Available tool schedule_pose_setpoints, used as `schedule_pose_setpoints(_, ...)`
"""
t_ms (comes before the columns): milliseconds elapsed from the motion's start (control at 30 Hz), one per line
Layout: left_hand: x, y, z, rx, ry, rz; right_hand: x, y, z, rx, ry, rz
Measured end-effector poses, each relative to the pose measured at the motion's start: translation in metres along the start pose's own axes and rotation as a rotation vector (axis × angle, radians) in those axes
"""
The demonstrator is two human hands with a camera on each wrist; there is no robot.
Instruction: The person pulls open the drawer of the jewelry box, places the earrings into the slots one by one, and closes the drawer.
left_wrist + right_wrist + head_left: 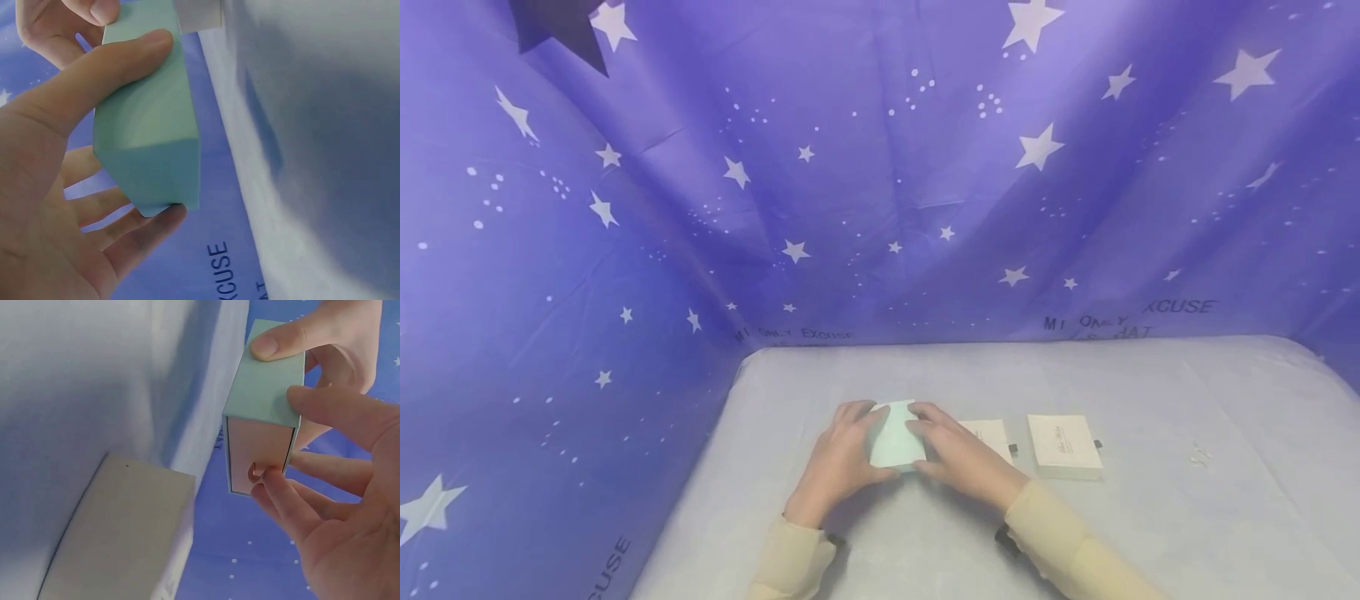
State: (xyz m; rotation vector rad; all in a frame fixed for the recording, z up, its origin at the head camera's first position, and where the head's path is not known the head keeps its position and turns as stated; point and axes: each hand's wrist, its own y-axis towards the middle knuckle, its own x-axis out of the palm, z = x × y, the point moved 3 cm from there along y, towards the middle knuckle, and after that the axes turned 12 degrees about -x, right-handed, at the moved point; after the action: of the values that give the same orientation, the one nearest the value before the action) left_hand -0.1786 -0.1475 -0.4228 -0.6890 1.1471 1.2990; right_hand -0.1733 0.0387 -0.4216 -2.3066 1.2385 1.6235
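Observation:
A mint-green drawer box (897, 437) is held between both hands above the white-covered table. My left hand (846, 457) grips its left end, with the thumb (134, 57) along one side and the other fingers beneath and round the far side. At the other end my right hand (966, 458) holds the box, its thumb against the green sleeve. Right fingertips touch a small ribbon pull tab (253, 472) on the pale pinkish end of the inner drawer (259, 447). That drawer end sits about level with the sleeve's edge.
Close behind the right hand lies a cream box (992, 433) with a dark tab, partly hidden. Farther right is a second cream box (1063, 446) with a dark tab. Several small pale pieces (1200, 455) lie near the table's right side. Purple starry curtains (880, 208) enclose the table (1150, 533).

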Motion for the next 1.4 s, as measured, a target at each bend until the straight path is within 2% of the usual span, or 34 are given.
schedule_pose_setpoints(367, -0.013, -0.017, 0.008, 0.061, -0.022, 0.073, -0.012, -0.014, -0.015, -0.011, 0.016, 0.010)
schedule_pose_setpoints(633, -0.013, -0.026, 0.018, 0.086, -0.033, 0.093, -0.019, -0.031, -0.020, -0.041, -0.013, 0.049)
schedule_pose_setpoints(833, -0.010, -0.033, 0.029, 0.111, -0.025, 0.094, -0.025, -0.046, -0.024, -0.006, -0.015, 0.045)
schedule_pose_setpoints(1000, -0.005, -0.038, 0.038, 0.127, -0.005, 0.084, -0.030, -0.059, -0.028, 0.005, -0.020, 0.039)
schedule_pose_setpoints(1400, 0.010, -0.047, 0.058, 0.141, 0.014, -0.002, -0.040, -0.093, -0.032, 0.019, -0.087, 0.035)
